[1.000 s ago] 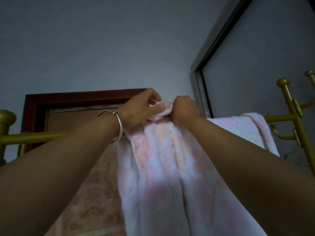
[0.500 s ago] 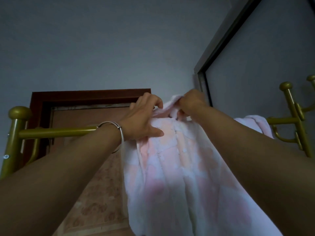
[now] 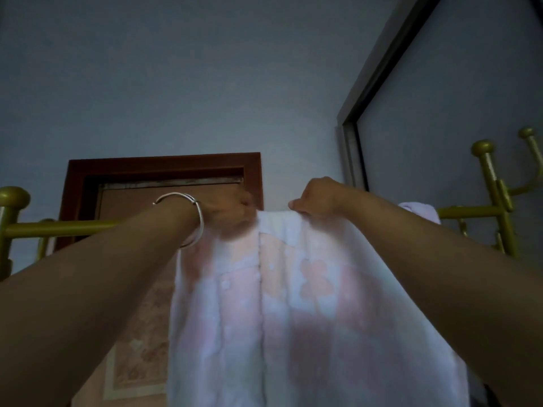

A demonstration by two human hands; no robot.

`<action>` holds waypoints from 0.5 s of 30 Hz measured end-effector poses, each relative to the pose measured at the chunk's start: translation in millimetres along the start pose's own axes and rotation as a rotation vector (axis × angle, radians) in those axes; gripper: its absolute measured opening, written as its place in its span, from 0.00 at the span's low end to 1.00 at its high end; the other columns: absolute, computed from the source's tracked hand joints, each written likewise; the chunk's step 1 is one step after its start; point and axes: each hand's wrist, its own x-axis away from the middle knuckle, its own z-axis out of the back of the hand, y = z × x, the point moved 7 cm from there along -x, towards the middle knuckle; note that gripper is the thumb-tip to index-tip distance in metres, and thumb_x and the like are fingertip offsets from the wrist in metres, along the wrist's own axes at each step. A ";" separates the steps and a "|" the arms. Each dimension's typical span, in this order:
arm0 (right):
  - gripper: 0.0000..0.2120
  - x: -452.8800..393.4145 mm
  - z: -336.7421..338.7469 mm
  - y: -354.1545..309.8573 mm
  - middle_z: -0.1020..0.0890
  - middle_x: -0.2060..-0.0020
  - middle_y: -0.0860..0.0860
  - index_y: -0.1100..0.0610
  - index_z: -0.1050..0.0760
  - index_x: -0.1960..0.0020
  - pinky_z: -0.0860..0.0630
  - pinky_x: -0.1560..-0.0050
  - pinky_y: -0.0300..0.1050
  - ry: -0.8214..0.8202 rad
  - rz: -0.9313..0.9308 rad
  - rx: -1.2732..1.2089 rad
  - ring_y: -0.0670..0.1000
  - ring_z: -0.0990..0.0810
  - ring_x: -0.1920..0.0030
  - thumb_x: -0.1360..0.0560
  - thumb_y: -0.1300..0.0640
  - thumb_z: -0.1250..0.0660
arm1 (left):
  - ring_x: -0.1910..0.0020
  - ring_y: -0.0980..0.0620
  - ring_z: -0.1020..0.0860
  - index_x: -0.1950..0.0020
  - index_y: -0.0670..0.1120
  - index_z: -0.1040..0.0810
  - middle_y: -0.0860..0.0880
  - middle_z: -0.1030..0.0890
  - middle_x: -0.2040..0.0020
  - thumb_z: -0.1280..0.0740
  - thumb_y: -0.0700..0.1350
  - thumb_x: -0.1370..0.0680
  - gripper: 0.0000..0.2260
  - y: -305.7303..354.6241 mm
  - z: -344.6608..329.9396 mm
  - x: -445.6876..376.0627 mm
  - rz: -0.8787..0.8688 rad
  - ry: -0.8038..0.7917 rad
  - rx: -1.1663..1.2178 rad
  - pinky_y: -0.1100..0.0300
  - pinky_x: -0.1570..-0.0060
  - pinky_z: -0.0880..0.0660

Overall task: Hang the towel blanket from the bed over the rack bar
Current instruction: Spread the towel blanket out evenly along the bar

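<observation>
A pink and white towel blanket point(image 3: 293, 304) hangs down over the gold rack bar point(image 3: 64, 229), which runs across the middle of the view. My left hand point(image 3: 229, 208), with a silver bangle on its wrist, grips the blanket's top edge at the bar. My right hand point(image 3: 317, 198) pinches the same top edge a little to the right. Between the two hands the edge is stretched flat. Another bit of the blanket point(image 3: 420, 211) shows over the bar behind my right forearm. The bar under the cloth is hidden.
The rack's gold end posts with ball tops stand at the left point(image 3: 11, 201) and right point(image 3: 493, 195), the right one with hooks. Behind the rack is a brown door frame point(image 3: 164, 165) in a grey wall. A dark framed panel point(image 3: 440, 113) fills the upper right.
My hands were bunched together on the blanket's top. They have moved apart along the bar, spreading the top edge flat between them.
</observation>
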 end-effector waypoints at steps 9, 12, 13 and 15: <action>0.14 51.7 37.4 102.4 0.22 0.43 0.61 0.64 0.23 0.43 0.28 0.42 0.49 0.422 -0.021 0.342 0.61 0.27 0.39 0.26 0.62 0.39 | 0.38 0.43 0.26 0.36 0.43 0.30 0.42 0.24 0.37 0.37 0.40 0.26 0.18 122.4 -32.0 -38.8 -0.213 0.182 0.041 0.55 0.41 0.28; 0.20 60.8 39.9 149.2 0.27 0.39 0.61 0.63 0.31 0.38 0.28 0.41 0.52 0.389 -0.207 0.322 0.61 0.29 0.37 0.27 0.57 0.34 | 0.36 0.43 0.28 0.35 0.44 0.31 0.42 0.26 0.35 0.37 0.45 0.24 0.18 157.1 -46.6 -59.0 -0.272 0.206 0.041 0.49 0.35 0.31; 0.23 62.7 40.5 167.4 0.27 0.38 0.61 0.63 0.33 0.36 0.28 0.40 0.52 0.363 -0.278 0.298 0.61 0.29 0.37 0.28 0.56 0.32 | 0.36 0.43 0.29 0.35 0.44 0.31 0.42 0.26 0.36 0.38 0.46 0.24 0.18 169.3 -49.1 -64.9 -0.289 0.216 0.044 0.49 0.35 0.31; 0.27 66.2 40.4 194.9 0.27 0.37 0.61 0.63 0.33 0.35 0.27 0.40 0.51 0.331 -0.387 0.204 0.62 0.27 0.37 0.29 0.54 0.30 | 0.36 0.42 0.29 0.34 0.45 0.31 0.42 0.26 0.36 0.38 0.45 0.24 0.18 188.1 -51.9 -74.2 -0.327 0.230 0.054 0.50 0.36 0.31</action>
